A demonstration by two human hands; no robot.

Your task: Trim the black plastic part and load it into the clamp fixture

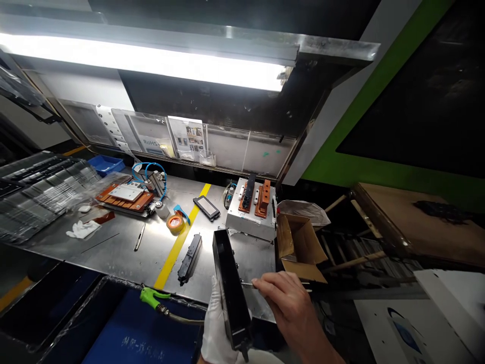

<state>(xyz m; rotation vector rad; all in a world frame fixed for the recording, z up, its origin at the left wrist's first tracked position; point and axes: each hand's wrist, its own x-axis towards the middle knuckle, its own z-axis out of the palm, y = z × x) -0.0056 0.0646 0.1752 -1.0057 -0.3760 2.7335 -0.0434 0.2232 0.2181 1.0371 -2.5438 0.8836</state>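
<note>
On the steel bench (pixel 113 247), a rag (pixel 81 229), a tape roll (pixel 175 222) and a black strip (pixel 190 258) lie left of the hands. The gloved left hand (pixel 215 328) is closed around the lower end of a long black part (pixel 229 285), held upright over the bench's near edge. The bare right hand (pixel 284 298) pinches what seems a thin tool (pixel 248 284) against the part's side. A cardboard box (pixel 299 247) sits just right.

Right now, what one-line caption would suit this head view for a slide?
Gloved left hand grips a long black plastic part while the bare right hand holds a thin tool against it.
</note>
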